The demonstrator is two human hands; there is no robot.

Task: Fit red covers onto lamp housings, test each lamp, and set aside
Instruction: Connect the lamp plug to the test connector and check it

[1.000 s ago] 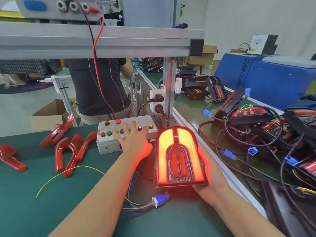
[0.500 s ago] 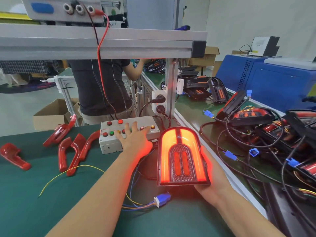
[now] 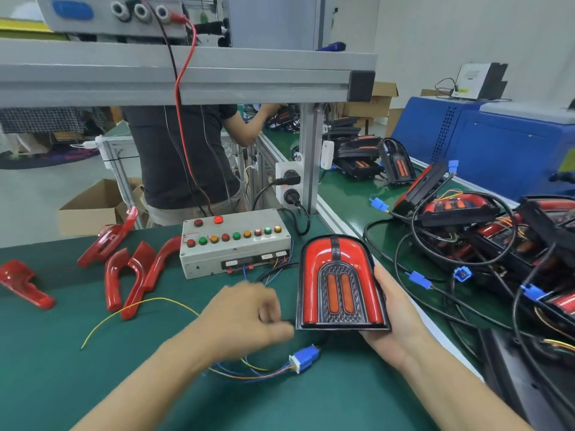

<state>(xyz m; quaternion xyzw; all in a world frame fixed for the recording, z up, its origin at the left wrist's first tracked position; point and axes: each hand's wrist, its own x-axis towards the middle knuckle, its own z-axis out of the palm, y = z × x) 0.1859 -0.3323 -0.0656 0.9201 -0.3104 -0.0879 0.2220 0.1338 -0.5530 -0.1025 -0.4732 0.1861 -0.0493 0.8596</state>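
Head view, angled down, near bench (image 3: 62,353)

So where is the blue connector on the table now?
In the head view, the blue connector lies on the green table, just below the lamp, between the left hand and right hand.

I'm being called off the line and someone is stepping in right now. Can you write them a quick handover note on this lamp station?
Right hand holds the lamp by its right edge, cover fitted, unlit.
Left hand hovers loosely curled beside the lamp, off the button box; blurred, apparently empty.
The blue connector lies on the mat below the lamp, wires attached.
Loose red covers lie on the left.
Other lamps are piled on the right.
Done: cover on this lamp. Left: probably unplug it, set it aside, then do the next housings.
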